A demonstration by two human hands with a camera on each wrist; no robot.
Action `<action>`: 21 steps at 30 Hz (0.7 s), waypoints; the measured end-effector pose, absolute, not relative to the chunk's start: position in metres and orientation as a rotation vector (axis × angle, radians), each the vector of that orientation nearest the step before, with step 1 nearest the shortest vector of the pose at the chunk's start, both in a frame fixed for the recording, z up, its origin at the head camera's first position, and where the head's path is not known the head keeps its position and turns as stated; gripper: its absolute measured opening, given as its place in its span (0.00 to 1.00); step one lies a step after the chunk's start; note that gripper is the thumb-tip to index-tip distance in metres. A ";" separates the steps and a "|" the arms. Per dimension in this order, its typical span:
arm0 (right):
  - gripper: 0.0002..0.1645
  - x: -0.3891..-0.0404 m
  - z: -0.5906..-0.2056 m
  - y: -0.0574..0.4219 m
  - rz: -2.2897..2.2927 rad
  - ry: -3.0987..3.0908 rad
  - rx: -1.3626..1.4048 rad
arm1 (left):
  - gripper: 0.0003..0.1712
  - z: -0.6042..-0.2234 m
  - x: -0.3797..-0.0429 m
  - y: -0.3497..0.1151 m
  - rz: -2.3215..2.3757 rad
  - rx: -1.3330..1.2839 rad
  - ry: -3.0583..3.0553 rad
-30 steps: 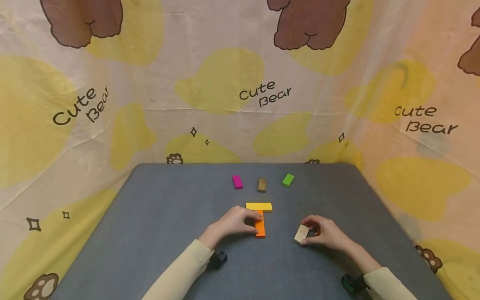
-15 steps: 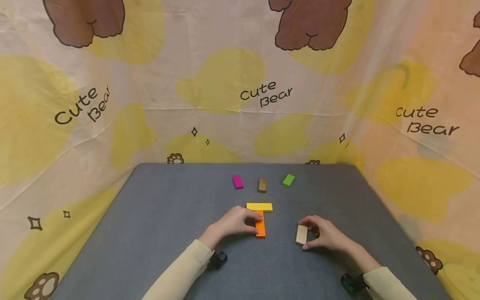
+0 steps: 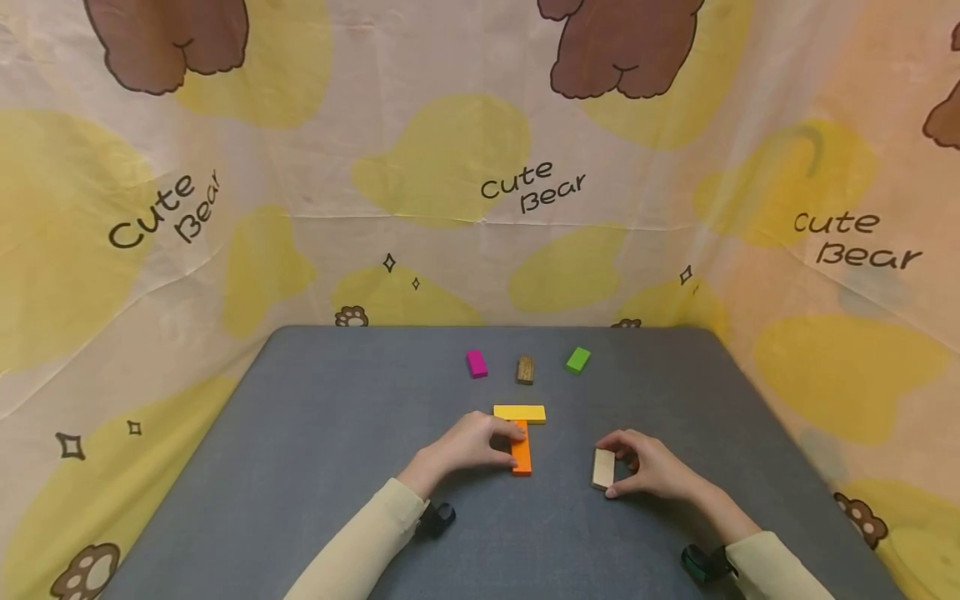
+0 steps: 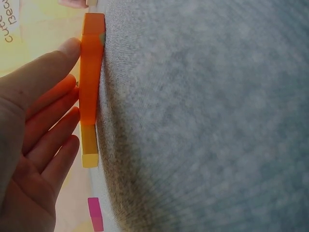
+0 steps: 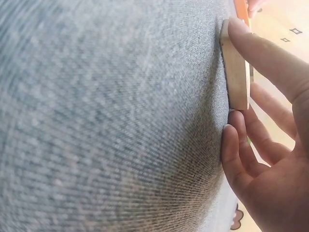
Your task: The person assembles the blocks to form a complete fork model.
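Note:
My left hand (image 3: 467, 443) rests its thumb and fingertips on top of an orange block (image 3: 522, 454) that lies flat on the table. In the left wrist view, the thumb (image 4: 63, 57) touches the top of the block and the other fingers lie along it, nearly straight. Against the orange block's far end lies a yellow block (image 3: 519, 413), set crosswise so that the two form a T. To the right, my right hand (image 3: 654, 468) pinches a plain wooden block (image 3: 603, 469) by its two ends. The right wrist view shows this pale block (image 5: 236, 72) low at the table surface.
At the back of the grey table (image 3: 360, 392) lie a magenta block (image 3: 477, 364), a brown wood-grain block (image 3: 526, 370) and a green block (image 3: 578, 360), spaced apart. A patterned cloth (image 3: 442, 167) hangs behind and at both sides.
The right hand has turned the plain wooden block from a slant to nearly straight, its ends pointing toward and away from me. The left hand and orange block have stayed in place.

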State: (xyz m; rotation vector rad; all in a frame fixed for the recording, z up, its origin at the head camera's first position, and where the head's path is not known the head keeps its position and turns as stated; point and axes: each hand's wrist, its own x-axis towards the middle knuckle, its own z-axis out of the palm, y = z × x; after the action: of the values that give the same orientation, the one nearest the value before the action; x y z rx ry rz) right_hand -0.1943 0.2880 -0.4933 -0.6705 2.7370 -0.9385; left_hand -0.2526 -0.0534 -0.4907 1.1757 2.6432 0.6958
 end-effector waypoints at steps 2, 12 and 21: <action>0.39 -0.194 -0.493 0.287 -0.937 2.737 -0.667 | 0.24 -0.490 -0.252 -0.054 0.696 1.179 2.645; 0.39 -0.193 -0.491 0.286 -0.941 2.735 -0.688 | 0.24 -0.493 -0.252 -0.053 0.709 1.203 2.659; 0.40 -0.196 -0.492 0.280 -0.963 2.741 -0.730 | 0.24 -0.492 -0.252 -0.054 0.727 1.178 2.635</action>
State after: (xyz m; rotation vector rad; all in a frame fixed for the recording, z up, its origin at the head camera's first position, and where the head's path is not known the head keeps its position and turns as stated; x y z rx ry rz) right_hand -0.1958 0.2796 -0.4919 -0.7299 2.7414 -0.9627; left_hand -0.2524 -0.0540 -0.4918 1.1781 2.6352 0.7272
